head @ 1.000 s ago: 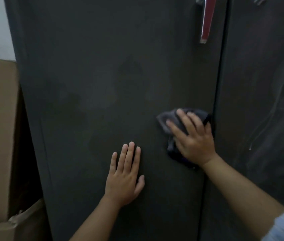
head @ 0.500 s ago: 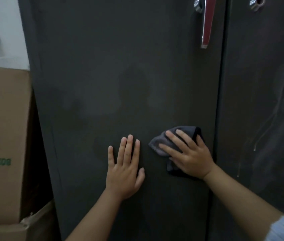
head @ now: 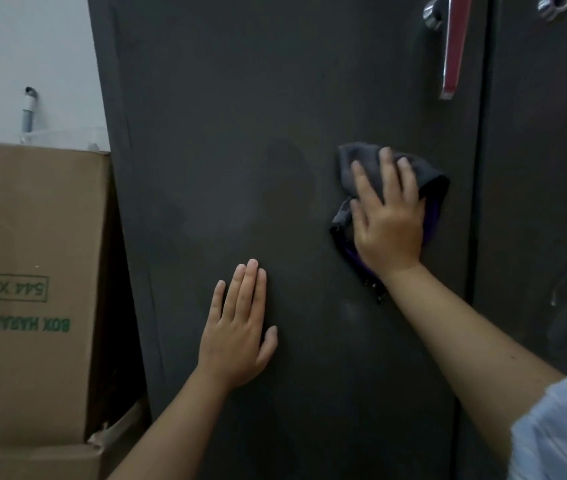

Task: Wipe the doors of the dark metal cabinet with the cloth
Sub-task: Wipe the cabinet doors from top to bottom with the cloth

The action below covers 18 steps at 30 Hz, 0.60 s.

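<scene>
On the left door (head: 240, 98) of the cabinet, the right hand (head: 387, 216), fingers flat, presses the cloth (head: 358, 161), now higher than a second ago, nearer the red handle (head: 453, 46); the left hand (head: 237, 334) stays spread flat, bracing; wiping continues upward.

the left cabinet door (head: 240, 116) is dark metal with a matt finish, carrying faint dull smears. the right cabinet door (head: 545, 168) is the same metal, streaked with pale marks. the cloth (head: 361, 161) is soft grey fabric with a purple edge. the door handle (head: 453, 46) is glossy red on shiny chrome. the cardboard box (head: 25, 220) is plain brown, matt, printed in green.
</scene>
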Tool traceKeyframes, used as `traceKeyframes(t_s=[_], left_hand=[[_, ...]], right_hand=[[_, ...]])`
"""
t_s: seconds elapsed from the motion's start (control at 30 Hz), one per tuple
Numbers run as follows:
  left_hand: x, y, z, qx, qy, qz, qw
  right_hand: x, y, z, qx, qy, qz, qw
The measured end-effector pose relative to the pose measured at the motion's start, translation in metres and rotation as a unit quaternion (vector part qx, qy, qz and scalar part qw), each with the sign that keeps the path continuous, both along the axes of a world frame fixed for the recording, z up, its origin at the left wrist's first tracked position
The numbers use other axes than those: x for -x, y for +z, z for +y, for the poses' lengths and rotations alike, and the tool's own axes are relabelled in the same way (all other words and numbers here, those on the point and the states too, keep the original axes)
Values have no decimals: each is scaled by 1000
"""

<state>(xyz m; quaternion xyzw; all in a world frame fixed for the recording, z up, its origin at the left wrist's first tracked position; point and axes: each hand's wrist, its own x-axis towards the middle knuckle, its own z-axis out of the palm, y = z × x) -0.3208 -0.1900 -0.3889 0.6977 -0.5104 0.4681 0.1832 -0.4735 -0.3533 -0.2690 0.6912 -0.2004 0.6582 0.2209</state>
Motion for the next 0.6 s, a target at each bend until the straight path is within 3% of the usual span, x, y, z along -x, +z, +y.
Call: traceKeyframes(t_s=[0.17, 0.23, 0.3, 0.4, 0.5, 0.6], left_hand=[[-5, -5, 5, -9, 3, -2, 1000], [-8, -3, 8, -9, 2, -8, 1000], [-13, 0, 12, 7, 3, 2, 1000], [-21, 3, 18, 24, 15, 15, 999], [-29, 5, 21, 20, 18, -1, 1000], [-31, 3, 20, 27, 8, -7, 1000]], right_hand=[[-24, -54, 23, 180, 13, 181, 967], [-19, -48, 17, 219, -5, 198, 955], [-15, -27, 9, 204, -25, 148, 967], [-11, 15, 3, 74, -27, 28, 996], [-20, 42, 9, -41, -12, -41, 998], [-37, 34, 26, 10, 13, -30, 999]])
